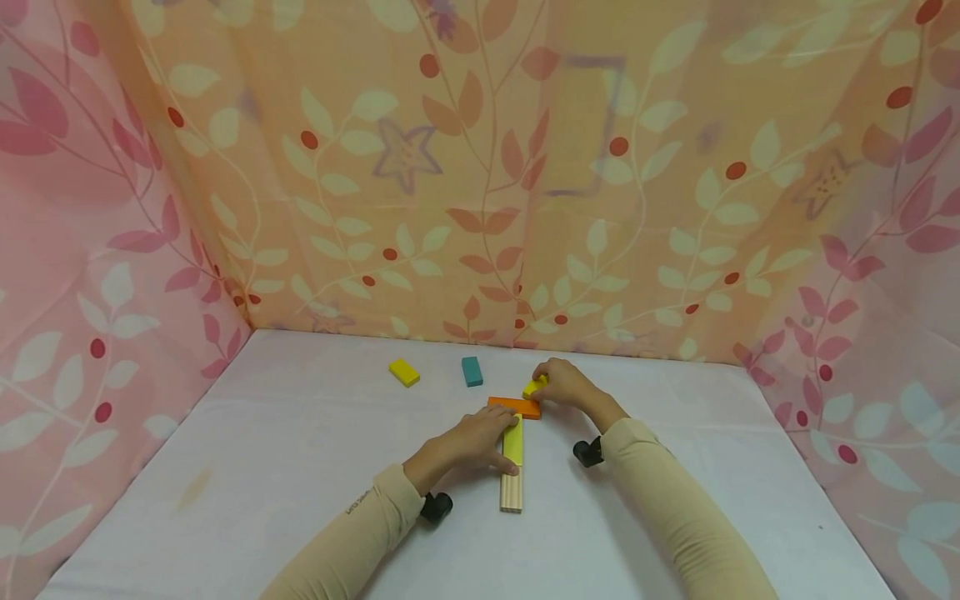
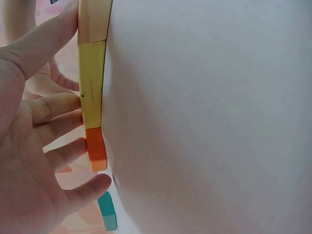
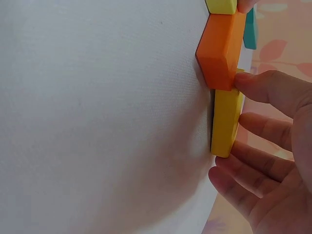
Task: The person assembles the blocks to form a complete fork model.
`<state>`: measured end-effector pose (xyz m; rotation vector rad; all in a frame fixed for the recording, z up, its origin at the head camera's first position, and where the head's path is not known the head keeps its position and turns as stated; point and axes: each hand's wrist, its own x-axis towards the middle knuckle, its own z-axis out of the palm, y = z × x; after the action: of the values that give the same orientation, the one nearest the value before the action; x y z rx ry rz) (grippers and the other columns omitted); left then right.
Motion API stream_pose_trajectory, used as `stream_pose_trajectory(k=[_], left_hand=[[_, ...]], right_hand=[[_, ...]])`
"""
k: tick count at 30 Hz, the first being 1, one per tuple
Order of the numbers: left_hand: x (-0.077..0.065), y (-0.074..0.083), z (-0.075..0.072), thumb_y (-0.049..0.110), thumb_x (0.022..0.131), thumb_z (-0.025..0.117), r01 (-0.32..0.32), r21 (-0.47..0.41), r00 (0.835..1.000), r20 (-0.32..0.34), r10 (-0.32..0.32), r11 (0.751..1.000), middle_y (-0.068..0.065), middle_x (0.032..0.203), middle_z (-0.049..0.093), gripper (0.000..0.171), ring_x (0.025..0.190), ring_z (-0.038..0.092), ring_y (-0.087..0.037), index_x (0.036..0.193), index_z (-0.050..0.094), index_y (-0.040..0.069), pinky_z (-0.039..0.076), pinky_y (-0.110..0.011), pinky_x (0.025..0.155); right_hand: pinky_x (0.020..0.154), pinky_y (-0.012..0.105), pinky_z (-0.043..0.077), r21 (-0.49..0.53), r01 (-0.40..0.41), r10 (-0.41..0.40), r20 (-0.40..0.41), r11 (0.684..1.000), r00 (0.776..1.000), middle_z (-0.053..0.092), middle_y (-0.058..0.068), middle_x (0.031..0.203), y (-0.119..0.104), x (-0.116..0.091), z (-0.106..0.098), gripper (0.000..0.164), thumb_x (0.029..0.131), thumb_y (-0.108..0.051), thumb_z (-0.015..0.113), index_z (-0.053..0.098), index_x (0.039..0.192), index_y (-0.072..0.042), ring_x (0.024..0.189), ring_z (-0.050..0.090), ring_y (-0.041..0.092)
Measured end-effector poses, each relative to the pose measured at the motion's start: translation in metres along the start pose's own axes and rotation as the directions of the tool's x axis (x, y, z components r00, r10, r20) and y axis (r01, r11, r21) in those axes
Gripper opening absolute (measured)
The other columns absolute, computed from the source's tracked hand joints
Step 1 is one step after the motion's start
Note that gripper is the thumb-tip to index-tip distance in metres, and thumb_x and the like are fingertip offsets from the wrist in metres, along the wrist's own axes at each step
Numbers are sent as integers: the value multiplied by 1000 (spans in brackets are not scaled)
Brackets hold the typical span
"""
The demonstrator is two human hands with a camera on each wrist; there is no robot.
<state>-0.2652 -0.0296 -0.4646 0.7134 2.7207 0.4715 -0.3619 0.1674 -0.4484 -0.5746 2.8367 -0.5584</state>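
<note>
Just below the centre of the head view, the left hand [image 1: 472,439] is spread, fingers fairly straight, its tips resting along a row of blocks: thumb on the plain wood block [image 1: 511,498], fingers on the pale yellow block [image 1: 513,446] and the orange block [image 1: 527,408] set crosswise above. Right of centre, the right hand [image 1: 570,385] pinches a deep-yellow block [image 3: 226,122] between thumb and curled fingers, right by the orange one's right end; I can't tell whether they touch. Further left lie a teal block [image 1: 472,372] and a loose yellow block [image 1: 404,372], both apart from the hands.
</note>
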Motion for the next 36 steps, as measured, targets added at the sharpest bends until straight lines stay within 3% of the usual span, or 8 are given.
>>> stream_pose_trajectory(k=[36], left_hand=[[1, 2, -2, 53, 73, 80, 17, 17, 1000, 6, -17, 1000, -1, 147, 48, 82, 136, 40, -21, 140, 50, 15, 37, -47, 112]], right_hand=[[98, 44, 50, 65, 3, 1, -68, 998, 998, 63, 14, 109, 7, -5, 10, 31, 85, -17, 74, 71, 110, 0, 99, 58, 26]])
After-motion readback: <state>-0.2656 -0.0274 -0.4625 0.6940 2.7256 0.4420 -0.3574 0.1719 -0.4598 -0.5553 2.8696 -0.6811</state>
